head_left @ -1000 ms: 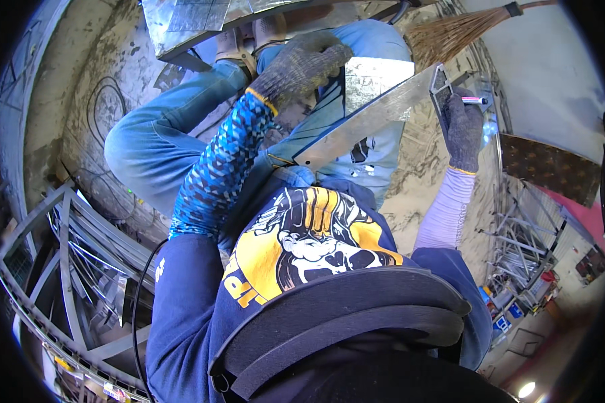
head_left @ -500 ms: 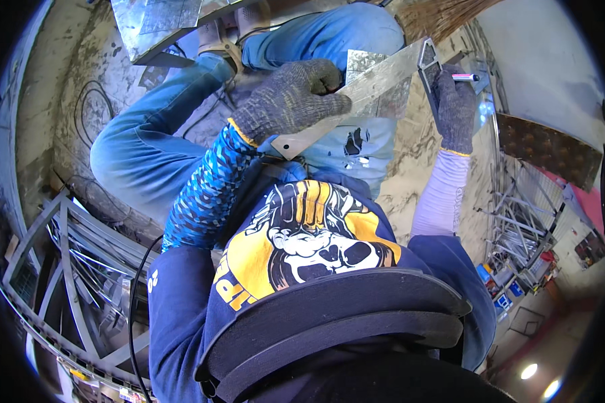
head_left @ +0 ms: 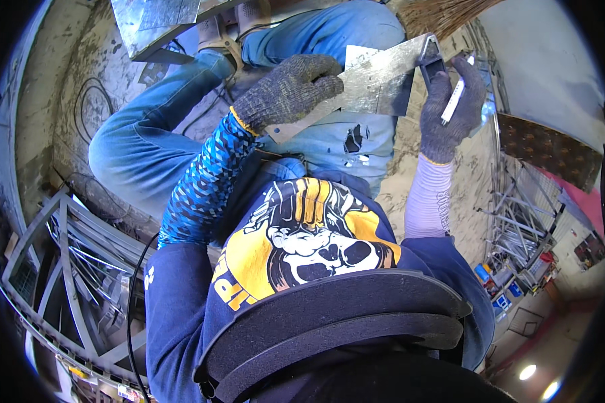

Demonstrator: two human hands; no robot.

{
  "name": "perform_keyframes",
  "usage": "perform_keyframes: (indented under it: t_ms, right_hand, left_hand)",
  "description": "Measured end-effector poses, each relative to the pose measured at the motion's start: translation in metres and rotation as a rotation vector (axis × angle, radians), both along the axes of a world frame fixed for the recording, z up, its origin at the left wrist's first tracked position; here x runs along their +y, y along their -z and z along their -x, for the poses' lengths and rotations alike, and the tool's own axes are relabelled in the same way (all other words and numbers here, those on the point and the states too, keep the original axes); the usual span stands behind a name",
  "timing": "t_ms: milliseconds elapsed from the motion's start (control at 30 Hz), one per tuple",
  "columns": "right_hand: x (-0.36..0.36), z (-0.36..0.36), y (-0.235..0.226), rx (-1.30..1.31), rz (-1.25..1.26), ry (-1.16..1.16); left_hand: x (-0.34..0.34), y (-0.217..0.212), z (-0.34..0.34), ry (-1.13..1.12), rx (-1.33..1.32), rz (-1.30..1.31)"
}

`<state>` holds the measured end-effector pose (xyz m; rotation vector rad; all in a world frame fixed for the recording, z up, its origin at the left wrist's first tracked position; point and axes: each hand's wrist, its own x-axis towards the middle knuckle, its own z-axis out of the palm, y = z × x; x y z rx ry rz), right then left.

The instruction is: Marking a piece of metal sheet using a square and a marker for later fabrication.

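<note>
My left hand [head_left: 290, 91], in a grey knit glove, is closed on the blade of a metal try square [head_left: 309, 121]. The blade slants up to the right above my thigh, and its dark framed stock stands at the far right end. Under the blade lies a shiny sheet metal piece [head_left: 391, 91] with lines on it, resting over my jeans. My right hand [head_left: 448, 111], gloved too, has a white marker pen [head_left: 453, 104] between its fingers, tilted upward. Its thumb is close to the stock; whether they touch I cannot tell.
A metal-topped stand [head_left: 158, 27] is at the upper left, near my feet. Straw broom bristles [head_left: 447, 15] lie at the top. Metal frames and bars [head_left: 81, 269] fill the lower left, with a black cable [head_left: 133, 322] beside my arm. More metal frames [head_left: 524, 208] stand at right.
The marker has swung from lying sideways to pointing upward in my right hand, which has turned and opened somewhat. My left hand and the square have shifted slightly left and up.
</note>
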<state>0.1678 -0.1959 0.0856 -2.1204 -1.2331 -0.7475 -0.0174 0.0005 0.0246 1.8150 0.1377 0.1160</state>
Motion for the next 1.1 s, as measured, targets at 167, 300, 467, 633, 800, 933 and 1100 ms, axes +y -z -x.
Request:
perform_keyframes:
  t_ms: [167,300,467,633,800,933,1100]
  right_hand:
    - [0.029,0.038,0.009,0.164,0.066,-0.333]
    - [0.028,0.036,0.024,0.068,0.082,-0.282]
    - [0.023,0.037,0.022,0.108,0.175,-0.254]
    - [0.018,0.044,0.019,0.153,0.238,-0.234]
    - [0.017,0.044,0.021,0.135,0.246,-0.227]
    - [0.016,0.044,0.022,0.122,0.246,-0.237]
    - [0.019,0.047,0.019,0.143,0.210,-0.214]
  left_hand:
    - [0.000,-0.003,-0.001,0.000,0.025,-0.057]
    - [-0.001,0.000,0.001,0.002,0.040,0.032]
    - [0.006,0.004,-0.001,0.066,-0.006,0.058]
    - [0.009,0.008,-0.003,0.092,0.010,0.075]
    - [0.013,0.021,-0.009,0.091,-0.072,0.075]
    - [0.012,0.023,-0.011,0.080,-0.087,0.077]
    - [0.012,0.020,-0.009,0.109,-0.028,0.132]
